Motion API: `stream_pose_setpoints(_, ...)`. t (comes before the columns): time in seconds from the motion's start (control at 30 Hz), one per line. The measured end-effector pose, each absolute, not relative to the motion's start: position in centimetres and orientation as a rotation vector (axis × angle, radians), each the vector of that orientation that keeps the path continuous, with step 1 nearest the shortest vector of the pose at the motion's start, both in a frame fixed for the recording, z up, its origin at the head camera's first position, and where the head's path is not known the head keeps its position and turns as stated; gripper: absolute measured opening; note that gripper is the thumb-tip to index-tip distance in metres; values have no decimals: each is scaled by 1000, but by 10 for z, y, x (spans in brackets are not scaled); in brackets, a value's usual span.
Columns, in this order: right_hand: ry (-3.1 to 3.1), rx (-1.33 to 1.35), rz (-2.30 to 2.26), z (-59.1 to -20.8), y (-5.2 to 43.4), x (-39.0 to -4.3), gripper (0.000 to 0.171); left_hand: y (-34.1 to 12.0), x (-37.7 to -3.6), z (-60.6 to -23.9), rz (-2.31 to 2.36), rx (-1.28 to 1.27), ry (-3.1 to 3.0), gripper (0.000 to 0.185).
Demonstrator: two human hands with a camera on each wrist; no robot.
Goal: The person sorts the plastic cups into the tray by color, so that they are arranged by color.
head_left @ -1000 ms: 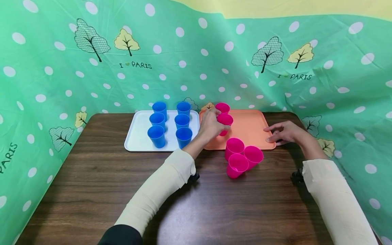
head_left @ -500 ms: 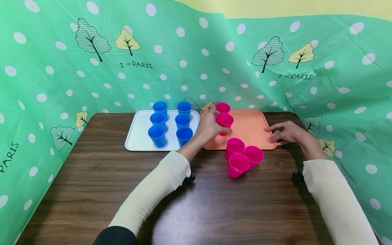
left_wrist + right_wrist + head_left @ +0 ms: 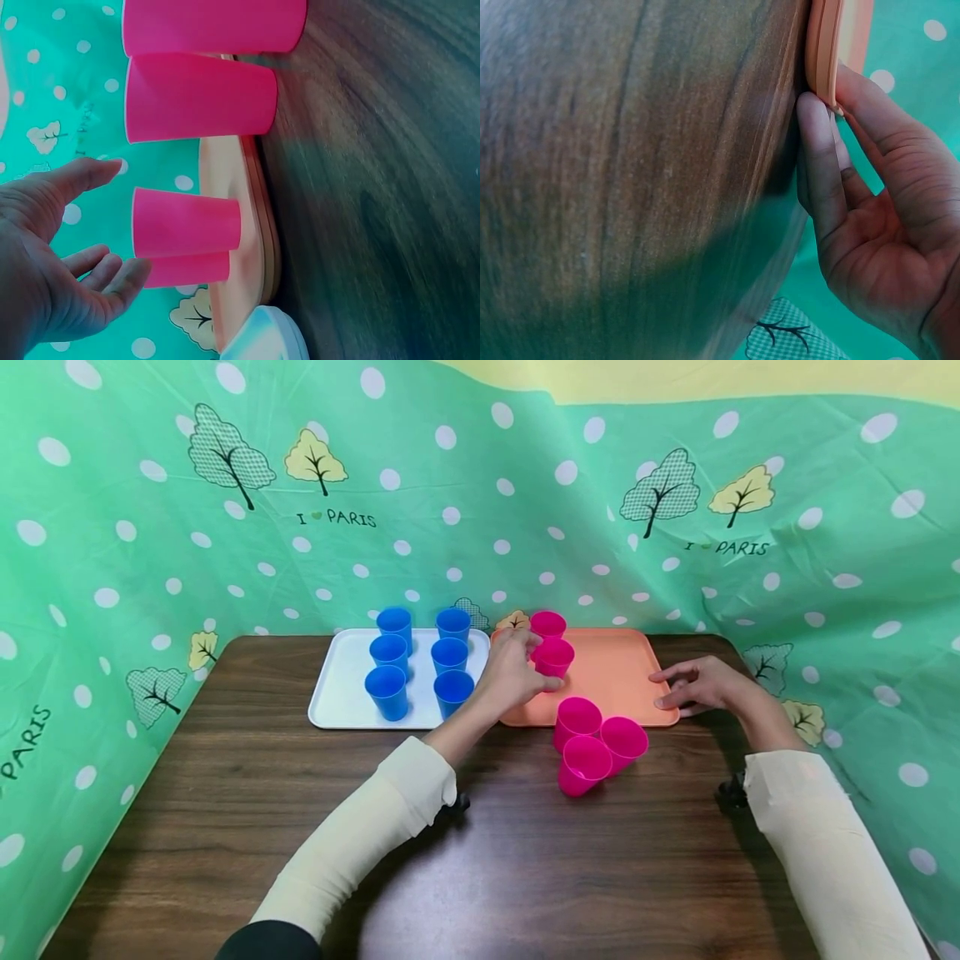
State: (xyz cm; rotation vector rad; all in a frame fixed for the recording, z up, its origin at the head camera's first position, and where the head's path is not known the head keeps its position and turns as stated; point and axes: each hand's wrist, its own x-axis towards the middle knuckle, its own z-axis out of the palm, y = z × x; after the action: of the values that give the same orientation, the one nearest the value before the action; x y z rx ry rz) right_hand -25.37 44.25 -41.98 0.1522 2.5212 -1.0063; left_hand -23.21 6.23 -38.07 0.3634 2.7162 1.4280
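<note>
My left hand [image 3: 513, 675] is beside a pink cup [image 3: 555, 657] standing upright on the left part of an orange tray [image 3: 611, 681]. In the left wrist view its thumb and fingers are spread, with a gap between them and that cup [image 3: 187, 223]. Behind it stands another pink cup [image 3: 548, 624]. At the tray's right edge, my right hand [image 3: 697, 685] pinches the rim; the right wrist view shows fingers [image 3: 821, 161] on either side of the tray wall [image 3: 826, 52]. Three pink cups [image 3: 585, 764] stand clustered on the table in front of the tray.
A white tray [image 3: 341, 710] sits directly left of the orange one, with several blue cups [image 3: 387, 693] upright on it in two columns. The dark wooden table [image 3: 525, 877] extends toward me. A green dotted cloth [image 3: 480, 510] hangs behind and along both sides.
My left hand has loosened from the pink cup and drawn slightly back toward the left, its forearm shifting left too. The cup stays standing on the tray. My right hand has kept its place.
</note>
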Motion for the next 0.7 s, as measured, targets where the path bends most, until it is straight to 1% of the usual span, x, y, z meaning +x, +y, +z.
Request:
stream_pose_setpoints(0.47,2521,158,-1008,-419,442,-253,75,70,-207,-369,1396,485,2656,75)
stream_pose_setpoints(0.7,2519,161,-1012,-419,442,-253,76,77,-197,-366,1263,563,2635,75)
